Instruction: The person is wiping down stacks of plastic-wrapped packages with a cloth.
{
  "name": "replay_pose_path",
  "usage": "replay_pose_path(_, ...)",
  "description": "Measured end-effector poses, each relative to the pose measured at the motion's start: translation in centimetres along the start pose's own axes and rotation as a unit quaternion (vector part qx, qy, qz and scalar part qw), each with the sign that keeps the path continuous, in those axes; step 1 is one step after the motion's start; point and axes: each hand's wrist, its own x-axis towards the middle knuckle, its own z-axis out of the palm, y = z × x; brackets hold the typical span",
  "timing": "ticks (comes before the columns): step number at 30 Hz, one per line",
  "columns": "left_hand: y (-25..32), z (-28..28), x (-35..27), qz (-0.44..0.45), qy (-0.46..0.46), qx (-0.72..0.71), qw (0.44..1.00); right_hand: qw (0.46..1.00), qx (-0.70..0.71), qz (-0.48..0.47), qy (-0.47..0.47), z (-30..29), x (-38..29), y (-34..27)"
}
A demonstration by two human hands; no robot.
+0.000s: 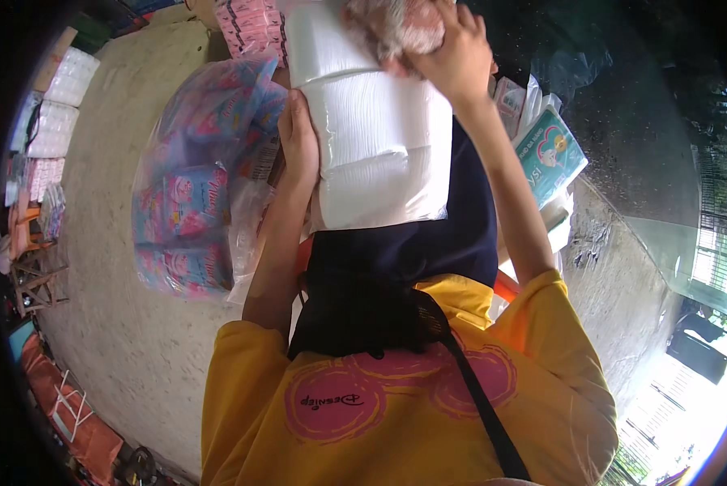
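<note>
On my lap rests a clear plastic-wrapped pack of white folded tissues [369,121], stacked in several blocks. My left hand [299,136] lies along the pack's left side, its thumb near the edge and its other fingers hidden behind. At the pack's top right, my right hand [460,51] grips a crumpled pinkish-brown and white cloth [400,30] that lies against the wrap. A clear bag of blue and pink packs [187,212] stands to the left of my left forearm.
Pink patterned packs [251,27] stand at the upper left. A teal printed tissue pack [548,158] sits beyond my right forearm. Wrapped white bundles [53,127], a wooden rack [38,279] and a red-orange sheet [71,407] line the far left of the concrete floor [120,243].
</note>
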Motion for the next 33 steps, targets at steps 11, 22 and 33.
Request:
replay_pose_path(11,2.3,0.8,-0.6,-0.023,0.020,0.034,0.999,0.966,0.189,-0.050,-0.167,-6.3,-15.6,-1.8)
replay_pose_path(22,3.1,-0.4,-0.4,-0.110,-0.058,0.082,0.989,0.899,0.395,0.187,-0.012,-5.5,-8.5,5.1)
replay_pose_path(33,-2.0,-1.1,-1.5,-0.123,-0.241,-0.054,0.961,0.545,0.590,0.547,-0.235,-4.3,-12.7,7.6)
